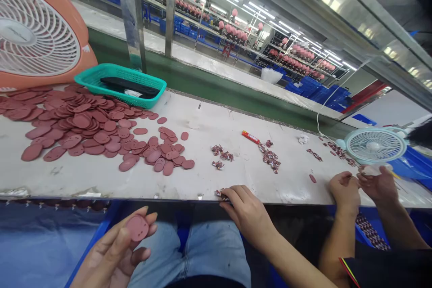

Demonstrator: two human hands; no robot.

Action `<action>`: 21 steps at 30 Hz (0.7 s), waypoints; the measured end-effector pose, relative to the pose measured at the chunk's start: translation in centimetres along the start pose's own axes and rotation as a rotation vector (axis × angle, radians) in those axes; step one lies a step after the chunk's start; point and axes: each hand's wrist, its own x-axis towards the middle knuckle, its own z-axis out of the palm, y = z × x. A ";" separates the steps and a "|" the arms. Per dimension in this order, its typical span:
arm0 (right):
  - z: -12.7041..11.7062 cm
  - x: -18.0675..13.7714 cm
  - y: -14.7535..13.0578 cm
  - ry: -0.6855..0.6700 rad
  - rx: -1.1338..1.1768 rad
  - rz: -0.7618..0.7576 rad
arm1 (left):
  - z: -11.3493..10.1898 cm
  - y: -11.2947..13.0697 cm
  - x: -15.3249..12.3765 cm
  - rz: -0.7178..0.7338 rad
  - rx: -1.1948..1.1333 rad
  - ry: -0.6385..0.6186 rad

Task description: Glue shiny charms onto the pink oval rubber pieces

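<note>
My left hand [118,247] is low over my lap, fingers curled around a dark-red oval tag [137,227] with small holes. My right hand [245,209] reaches to the near edge of the white table [216,175], its fingertips closing on a small red-and-white piece [220,194] there. A big heap of the same oval tags [84,121] covers the left of the table. Small clusters of red-and-white pieces [221,155] and a second bunch [270,157] lie in the middle.
A teal basket [119,82] stands behind the heap, beside an orange fan [37,31]. A red marker [250,137] lies mid-table. At the right, a co-worker's two hands [361,186] work near a small pale-blue fan [374,145]. A green conveyor runs behind.
</note>
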 end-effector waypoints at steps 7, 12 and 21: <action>-0.3 0.4 -5.2 -0.036 0.602 0.077 | 2.8 1.2 -2.5 -0.232 -0.005 -0.141; -0.7 2.1 -8.6 -0.075 0.985 0.059 | 2.8 1.5 -2.9 -0.279 -0.001 -0.342; -0.7 3.5 -8.8 -0.116 0.823 -0.124 | 2.5 1.3 -3.2 -0.282 -0.004 -0.397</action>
